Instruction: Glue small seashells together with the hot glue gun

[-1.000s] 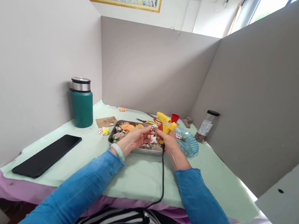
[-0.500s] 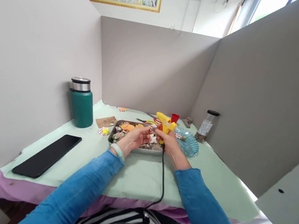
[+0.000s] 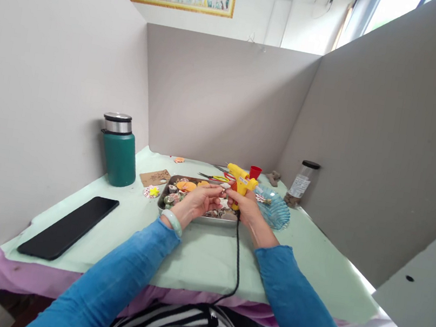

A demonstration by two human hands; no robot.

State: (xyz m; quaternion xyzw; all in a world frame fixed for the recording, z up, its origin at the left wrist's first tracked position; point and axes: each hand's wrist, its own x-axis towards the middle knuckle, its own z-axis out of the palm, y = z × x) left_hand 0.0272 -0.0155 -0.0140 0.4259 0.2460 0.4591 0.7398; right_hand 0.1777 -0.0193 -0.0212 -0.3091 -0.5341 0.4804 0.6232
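Observation:
My right hand (image 3: 247, 206) grips a yellow glue gun (image 3: 240, 180) with its nozzle pointing left; a black cord (image 3: 237, 259) runs from it towards me. My left hand (image 3: 199, 200) pinches a small pale shell-like piece (image 3: 224, 186) at the nozzle tip. Both hands hover over a metal tray (image 3: 163, 198) filled with several shells and small coloured bits.
A green flask (image 3: 119, 150) stands at the left wall and a black phone (image 3: 68, 226) lies near the front left. A blue shell-shaped dish (image 3: 276, 210), a red cup (image 3: 255, 172) and a clear jar (image 3: 300, 184) sit to the right. Grey partitions enclose the table.
The fingers of my left hand have shifted slightly on the small piece. Nothing else has moved.

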